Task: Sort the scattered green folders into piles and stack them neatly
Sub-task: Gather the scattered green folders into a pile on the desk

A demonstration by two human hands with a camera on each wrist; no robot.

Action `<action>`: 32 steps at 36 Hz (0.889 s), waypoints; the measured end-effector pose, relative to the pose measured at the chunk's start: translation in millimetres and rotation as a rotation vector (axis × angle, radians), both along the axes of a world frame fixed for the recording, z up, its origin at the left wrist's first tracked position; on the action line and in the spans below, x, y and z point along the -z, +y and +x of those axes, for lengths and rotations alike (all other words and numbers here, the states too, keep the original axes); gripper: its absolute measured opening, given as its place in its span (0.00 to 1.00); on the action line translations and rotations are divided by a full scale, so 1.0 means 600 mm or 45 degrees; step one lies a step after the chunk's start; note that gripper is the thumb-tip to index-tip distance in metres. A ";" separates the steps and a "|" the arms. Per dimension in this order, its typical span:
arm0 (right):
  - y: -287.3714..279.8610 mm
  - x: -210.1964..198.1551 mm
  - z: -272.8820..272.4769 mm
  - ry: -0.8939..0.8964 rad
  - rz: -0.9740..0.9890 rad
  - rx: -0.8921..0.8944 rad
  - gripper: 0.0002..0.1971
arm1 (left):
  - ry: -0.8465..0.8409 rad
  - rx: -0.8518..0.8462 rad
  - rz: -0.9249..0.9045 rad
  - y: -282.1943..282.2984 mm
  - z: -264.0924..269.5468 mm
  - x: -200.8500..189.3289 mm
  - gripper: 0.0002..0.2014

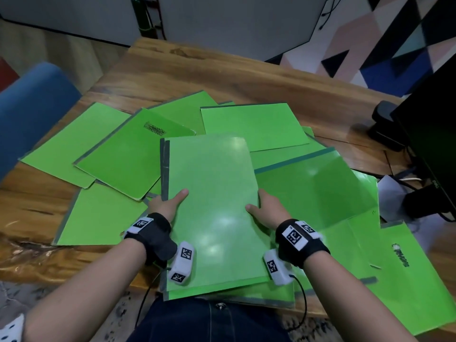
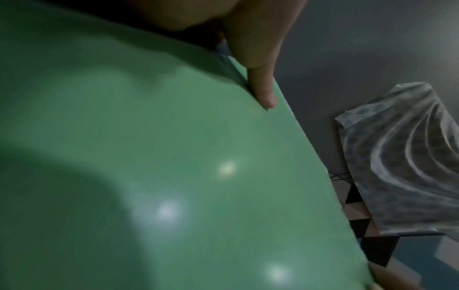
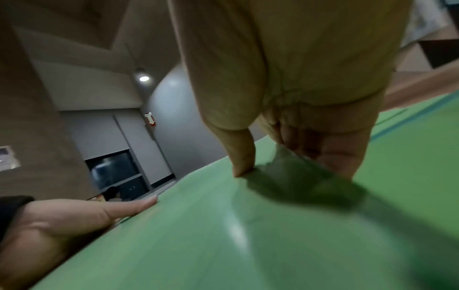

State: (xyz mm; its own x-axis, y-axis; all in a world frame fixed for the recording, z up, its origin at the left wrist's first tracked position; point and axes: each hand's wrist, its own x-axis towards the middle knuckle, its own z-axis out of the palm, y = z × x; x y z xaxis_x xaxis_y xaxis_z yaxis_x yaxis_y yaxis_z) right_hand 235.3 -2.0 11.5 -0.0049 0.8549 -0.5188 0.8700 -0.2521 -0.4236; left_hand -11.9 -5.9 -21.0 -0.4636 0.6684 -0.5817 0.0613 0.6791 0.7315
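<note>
Several green folders lie scattered and overlapping on a wooden table (image 1: 222, 67). I hold a small stack of green folders (image 1: 212, 206) between both hands, tilted up toward me over the table's near edge. My left hand (image 1: 167, 202) grips its left edge, thumb on the cover. My right hand (image 1: 265, 208) grips the right edge, thumb on top, fingers underneath. The left wrist view shows my left thumb (image 2: 261, 86) on the held folder (image 2: 174, 176). In the right wrist view my right thumb (image 3: 238, 153) presses the cover (image 3: 223, 235).
Loose folders spread left (image 1: 74, 144), far (image 1: 251, 124) and right (image 1: 407, 280) of the held stack. A black monitor (image 1: 434, 134) with cables stands at the right edge. A blue chair (image 1: 29, 114) is on the left.
</note>
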 end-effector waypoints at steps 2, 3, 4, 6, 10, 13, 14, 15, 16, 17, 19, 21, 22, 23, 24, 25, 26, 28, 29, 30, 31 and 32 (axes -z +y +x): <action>0.004 0.004 -0.002 -0.081 0.011 -0.057 0.32 | 0.022 -0.039 0.104 0.003 -0.006 0.000 0.24; 0.008 0.004 -0.001 -0.108 0.019 -0.074 0.31 | 0.030 -0.032 0.146 0.004 -0.009 -0.003 0.25; 0.011 0.005 0.004 -0.126 0.030 -0.075 0.31 | 0.045 -0.017 0.197 0.005 -0.011 -0.006 0.25; 0.020 0.010 0.021 -0.181 0.060 -0.043 0.31 | 0.080 0.005 0.267 0.007 -0.016 -0.019 0.23; 0.038 0.030 0.081 -0.452 0.055 0.140 0.42 | 0.120 0.016 0.374 0.013 -0.032 -0.034 0.20; 0.032 0.055 0.127 -0.491 -0.092 0.267 0.52 | 0.133 -0.009 0.405 0.016 -0.039 -0.042 0.20; 0.027 0.069 0.136 -0.490 -0.134 0.251 0.56 | 0.137 -0.033 0.413 0.016 -0.042 -0.044 0.21; 0.021 0.081 0.140 -0.478 -0.170 0.208 0.59 | 0.140 -0.051 0.418 0.015 -0.045 -0.045 0.22; 0.015 0.091 0.140 -0.468 -0.203 0.149 0.61 | 0.149 -0.072 0.420 0.016 -0.048 -0.045 0.23; 0.008 0.098 0.136 -0.471 -0.224 0.079 0.61 | 0.147 -0.093 0.416 0.017 -0.051 -0.042 0.23; -0.004 0.100 0.129 -0.487 -0.239 -0.085 0.62 | 0.140 -0.125 0.409 0.018 -0.055 -0.041 0.24; -0.011 0.099 0.126 -0.486 -0.231 -0.241 0.64 | 0.134 -0.142 0.382 0.020 -0.059 -0.041 0.24; -0.012 0.096 0.127 -0.493 -0.226 -0.299 0.65 | 0.131 -0.150 0.368 0.020 -0.060 -0.040 0.24; -0.012 0.092 0.128 -0.513 -0.221 -0.349 0.66 | 0.134 -0.161 0.347 0.021 -0.061 -0.039 0.24; -0.010 0.089 0.129 -0.546 -0.220 -0.388 0.66 | 0.133 -0.168 0.329 0.022 -0.061 -0.035 0.24; -0.005 0.084 0.127 -0.586 -0.224 -0.411 0.65 | 0.126 -0.174 0.312 0.023 -0.061 -0.032 0.25; 0.002 0.077 0.123 -0.619 -0.233 -0.413 0.64 | 0.117 -0.181 0.297 0.025 -0.062 -0.027 0.24; 0.025 0.060 0.109 -0.627 -0.246 -0.389 0.55 | 0.111 -0.191 0.273 0.027 -0.062 -0.018 0.24; 0.039 0.050 0.099 -0.589 -0.221 -0.367 0.46 | 0.112 -0.198 0.267 0.027 -0.062 -0.013 0.24; 0.056 0.039 0.088 -0.524 -0.176 -0.323 0.38 | 0.114 -0.208 0.266 0.029 -0.064 -0.007 0.23; 0.075 0.028 0.075 -0.439 -0.114 -0.261 0.31 | 0.115 -0.215 0.264 0.030 -0.065 -0.003 0.23; 0.095 0.019 0.061 -0.330 -0.050 -0.175 0.28 | 0.117 -0.223 0.260 0.032 -0.066 0.002 0.22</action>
